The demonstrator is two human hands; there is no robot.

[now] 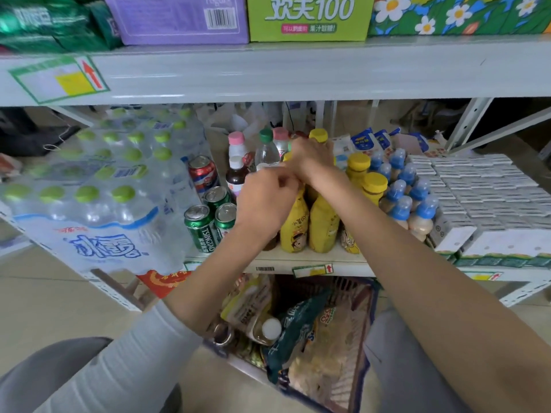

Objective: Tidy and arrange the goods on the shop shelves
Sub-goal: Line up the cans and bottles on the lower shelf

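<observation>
Both my hands reach into the lower shelf (pixel 313 259) among the yellow drink bottles (pixel 323 225). My right hand (pixel 311 158) reaches further back, fingers curled over the top of a yellow bottle that it mostly hides. My left hand (pixel 268 198) sits in front of it with its fingers curled at the neck of the front yellow bottle (pixel 295 228); whether it grips the cap is hidden. More yellow-capped bottles (pixel 374 183) stand to the right. A clear bottle with a green cap (pixel 267 150) and a pink-capped bottle (pixel 237 144) stand behind.
Green beer cans (pixel 205 225) and a red can (pixel 202 174) stand left of the bottles, beside a wrapped pack of water bottles (pixel 98 180). Blue-capped bottles (pixel 417 204) and white cartons (pixel 489 189) fill the right. A basket of snack bags (pixel 313 332) sits below by my knees.
</observation>
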